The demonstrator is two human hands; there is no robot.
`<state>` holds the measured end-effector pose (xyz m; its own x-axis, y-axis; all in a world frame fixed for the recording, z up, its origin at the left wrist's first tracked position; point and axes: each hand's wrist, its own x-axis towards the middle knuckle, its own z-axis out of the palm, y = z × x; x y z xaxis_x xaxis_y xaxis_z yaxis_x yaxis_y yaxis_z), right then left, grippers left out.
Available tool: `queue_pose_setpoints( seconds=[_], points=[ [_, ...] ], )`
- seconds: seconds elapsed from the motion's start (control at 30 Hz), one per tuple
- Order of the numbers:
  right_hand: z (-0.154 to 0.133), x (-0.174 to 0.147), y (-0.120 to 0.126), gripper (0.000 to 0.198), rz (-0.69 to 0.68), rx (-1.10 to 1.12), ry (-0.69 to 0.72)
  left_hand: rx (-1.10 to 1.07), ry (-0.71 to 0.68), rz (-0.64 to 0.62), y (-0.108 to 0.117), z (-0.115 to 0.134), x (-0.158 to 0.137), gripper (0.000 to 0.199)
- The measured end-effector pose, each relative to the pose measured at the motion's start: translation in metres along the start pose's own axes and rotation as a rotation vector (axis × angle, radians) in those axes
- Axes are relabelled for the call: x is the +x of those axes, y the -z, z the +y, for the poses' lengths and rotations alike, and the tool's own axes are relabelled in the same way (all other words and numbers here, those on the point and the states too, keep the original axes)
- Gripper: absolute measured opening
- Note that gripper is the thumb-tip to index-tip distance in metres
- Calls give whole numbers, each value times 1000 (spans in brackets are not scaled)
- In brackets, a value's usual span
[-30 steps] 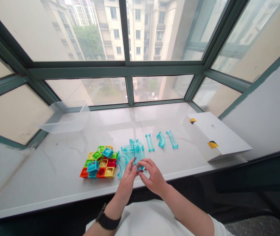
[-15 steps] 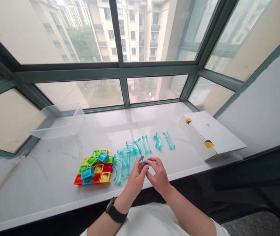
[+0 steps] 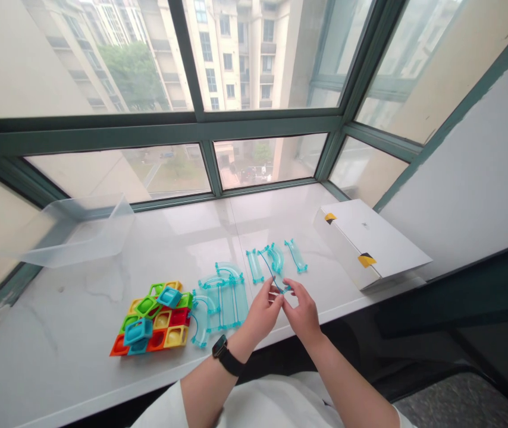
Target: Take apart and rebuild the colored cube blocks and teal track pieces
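Between my left hand [image 3: 265, 307] and my right hand [image 3: 301, 311] is a clear teal track piece [image 3: 276, 282], raised over the sill's front part. Fingers of both hands pinch its near end, and its far end points away toward the window. Just beyond it lie a straight track piece [image 3: 254, 266], a curved one [image 3: 276, 258] and another straight one [image 3: 296, 256]. Left of my hands, several teal pieces are joined in a flat group [image 3: 227, 304], with curved pieces along its left and far sides.
Colourful hollow blocks [image 3: 158, 321] form a cluster at the left, a few stacked on top. A clear plastic bin [image 3: 80, 252] stands far left. A white box [image 3: 370, 244] with yellow-black tape sits at the right. The white sill [image 3: 71, 380] ends at its front edge near my body.
Both hands, with the track piece, have moved right, away from the joined teal group. The view has shifted to the right a little.
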<state>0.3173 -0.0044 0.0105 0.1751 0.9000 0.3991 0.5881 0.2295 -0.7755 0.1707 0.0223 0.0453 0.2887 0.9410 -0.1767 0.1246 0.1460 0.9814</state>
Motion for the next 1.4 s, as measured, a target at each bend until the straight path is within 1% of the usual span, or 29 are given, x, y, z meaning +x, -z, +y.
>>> queue_pose_setpoints(
  seconds=[0.1,0.17,0.27,0.37,0.53,0.67,0.93,1.1,1.27,1.4],
  points=[
    [15,7,10,51,45,-37,-59,12,-1,-66,-15,1,6,62],
    [25,14,17,54,83,-69,-78,47,-9,-115,-20,-1,7,61],
    [41,27,26,50,154,-135,-80,168,2,-164,-22,-10,4,58],
    [59,43,32,49,198,-199,-71,305,1,-207,-17,-21,-1,57],
    [91,65,30,50,182,-277,-78,526,-112,-264,-8,-25,-12,57],
    [108,74,20,48,122,-330,-96,625,-143,-290,-4,-27,-16,57],
    [122,81,5,46,99,-378,-106,717,-165,-384,0,-41,-17,56],
    [126,86,0,47,87,-380,-132,712,-171,-390,1,-40,-18,52],
    [129,88,-2,47,67,-376,-154,735,-144,-403,3,-38,-18,52],
    [128,88,-2,46,62,-357,-167,731,-148,-395,4,-38,-18,47]
  ],
)
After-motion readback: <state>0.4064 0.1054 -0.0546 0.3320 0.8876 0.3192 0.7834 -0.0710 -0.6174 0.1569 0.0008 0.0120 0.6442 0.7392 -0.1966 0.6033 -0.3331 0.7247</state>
